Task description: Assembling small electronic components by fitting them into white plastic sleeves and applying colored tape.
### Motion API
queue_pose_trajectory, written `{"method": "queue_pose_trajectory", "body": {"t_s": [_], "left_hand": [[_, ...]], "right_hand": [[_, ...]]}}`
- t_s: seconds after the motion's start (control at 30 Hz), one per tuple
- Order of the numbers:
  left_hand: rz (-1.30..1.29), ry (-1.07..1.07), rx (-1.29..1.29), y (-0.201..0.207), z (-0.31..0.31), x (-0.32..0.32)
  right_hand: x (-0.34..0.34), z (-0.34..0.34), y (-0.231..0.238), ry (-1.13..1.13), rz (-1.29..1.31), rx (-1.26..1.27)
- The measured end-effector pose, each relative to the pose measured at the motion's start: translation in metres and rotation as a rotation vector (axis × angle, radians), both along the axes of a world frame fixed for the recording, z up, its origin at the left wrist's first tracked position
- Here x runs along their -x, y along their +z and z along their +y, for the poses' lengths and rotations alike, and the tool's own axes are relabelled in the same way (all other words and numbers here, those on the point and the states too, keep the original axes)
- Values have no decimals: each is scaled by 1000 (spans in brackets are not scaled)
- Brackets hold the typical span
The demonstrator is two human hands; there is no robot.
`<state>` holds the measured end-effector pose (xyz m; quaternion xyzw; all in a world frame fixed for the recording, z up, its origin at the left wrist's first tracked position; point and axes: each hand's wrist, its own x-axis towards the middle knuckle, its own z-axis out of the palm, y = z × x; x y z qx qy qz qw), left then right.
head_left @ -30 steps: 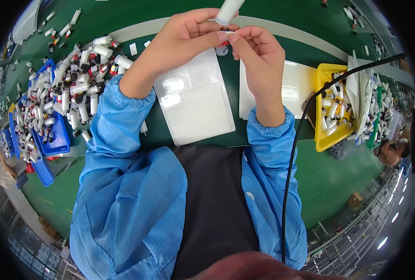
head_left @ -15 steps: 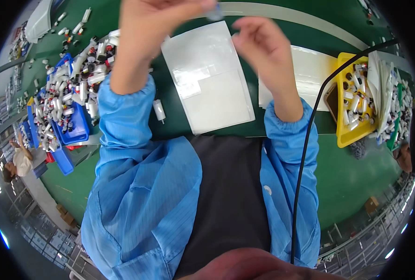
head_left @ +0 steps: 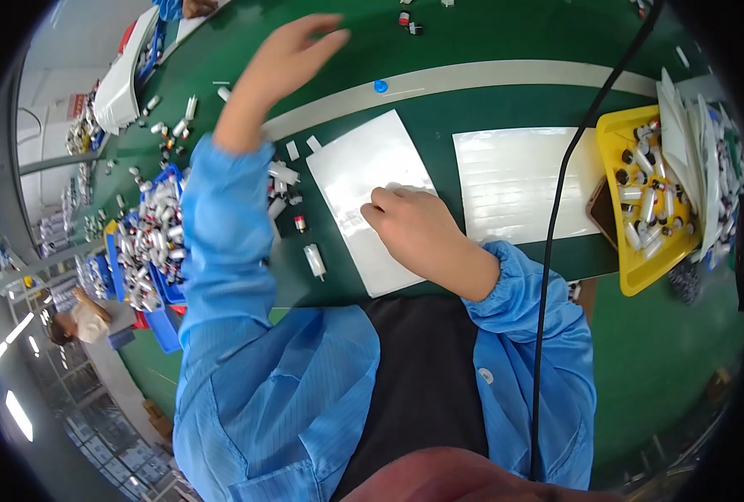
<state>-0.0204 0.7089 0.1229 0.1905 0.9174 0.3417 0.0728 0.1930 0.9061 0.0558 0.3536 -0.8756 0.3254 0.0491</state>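
A white sheet (head_left: 347, 184) lies at a slant on the green table in front of me. My right hand (head_left: 418, 230) rests over its right half, fingers curled in; whether anything is pinched in them is hidden. My left hand (head_left: 296, 58) is lifted beyond the sheet's far left, slightly blurred, with thumb and fingers apart and nothing seen in them. To its right, a small blue cap-like piece (head_left: 380, 86) sits on the pale strip across the table. Left of the sheet are a white cylindrical part (head_left: 314, 261) with a thin tip and a small red-and-white part (head_left: 300, 223).
A second white sheet (head_left: 506, 184) lies to the right, beside a yellow tray (head_left: 627, 263) of white-and-black parts. A black cable (head_left: 553, 226) crosses in front. At left, white parts heap over blue trays (head_left: 165, 329). Two small white slips (head_left: 293, 151) lie near the sheet's far corner.
My right hand has come down and inward onto the white sheet. My left hand has drawn away leftward from the blue piece, its fingers spreading. The whole view has shifted, showing more of the far table.
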Motion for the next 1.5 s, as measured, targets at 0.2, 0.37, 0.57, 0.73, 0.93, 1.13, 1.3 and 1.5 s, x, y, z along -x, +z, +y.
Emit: {"method": "queue_pose_trajectory", "body": {"t_s": [0.2,0.37,0.57,0.73,0.93,1.13,1.3,1.5], "left_hand": [[211,287,175,-89,87,99],[109,282,-23,-81,96,86],[-445,162,-1100,10,79,-26],[-886,-6,-1499,-13,25,-87],[-866,299,-1584,-7,41,-102],[-911,157,-1512,-24,60,-111],[-930,97,-1431,-27,72,-119],[-894,-173,-1507,-31,58,-109]], "right_hand": [[5,-7,8,14,16,-30],[-3,-10,0,20,75,-117],[2,-3,6,-28,-84,-83],[8,-9,5,-116,-136,-62],[27,16,22,-362,-280,653],[48,5,13,-345,31,606],[48,3,4,-324,-81,808],[54,18,18,-297,-551,1333]]}}
